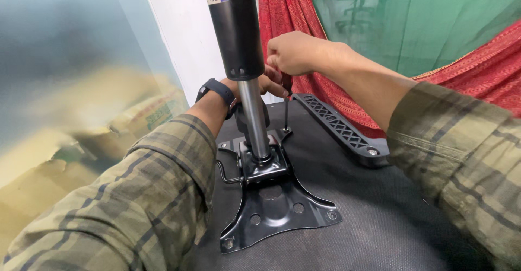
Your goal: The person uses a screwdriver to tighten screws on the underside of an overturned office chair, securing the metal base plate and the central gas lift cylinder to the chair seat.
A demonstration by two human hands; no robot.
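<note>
At centre left, the left hand [259, 86], a dark watch [220, 91] on its wrist, sits half hidden behind the black gas cylinder [234, 27]; how far it is closed I cannot tell. The cylinder stands upright on the black mounting plate [274, 203] at lower centre. Upper centre, the right hand [296, 53] is fisted around a hex key [285, 111] pointing down at the plate's far corner. Right of it lies a black armrest [339, 124].

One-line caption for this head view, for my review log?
Both hands, right hand and left hand, work a hex key at the far corner of a black metal plate beside the gas cylinder.
</note>
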